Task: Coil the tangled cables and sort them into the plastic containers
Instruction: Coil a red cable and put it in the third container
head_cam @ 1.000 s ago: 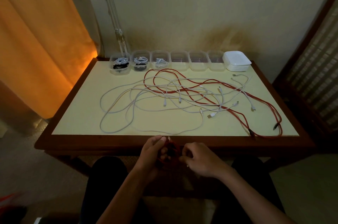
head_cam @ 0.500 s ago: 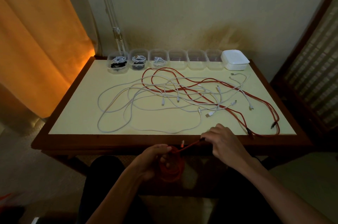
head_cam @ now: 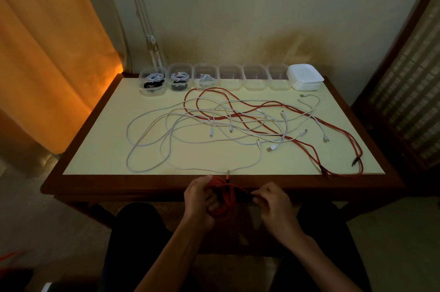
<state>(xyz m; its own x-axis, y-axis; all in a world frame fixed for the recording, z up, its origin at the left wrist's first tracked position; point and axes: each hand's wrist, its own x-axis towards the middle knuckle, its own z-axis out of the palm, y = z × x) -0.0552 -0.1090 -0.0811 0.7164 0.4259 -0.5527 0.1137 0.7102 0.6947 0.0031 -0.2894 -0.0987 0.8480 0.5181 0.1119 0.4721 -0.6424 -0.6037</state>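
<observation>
While holding the red coil (head_cam: 222, 198) in the left hand (head_cam: 200, 198), pinching its loose end with the right hand (head_cam: 273, 203) (wrapping step); next, tucking, then binning.

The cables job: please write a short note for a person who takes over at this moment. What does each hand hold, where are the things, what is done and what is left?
Left hand: grips the coiled red cable at the table's near edge.
Right hand: pinches that cable's loose end, pulled across the coil.
Done: three containers at the left of the back row hold coiled cables, first, second, third.
Left: finish this coil and put it in a container; three containers look empty. Then untangle, coil and sort the white cables and the red cables spread on the table. The stack of white lids sits at the right end of the row.
</observation>
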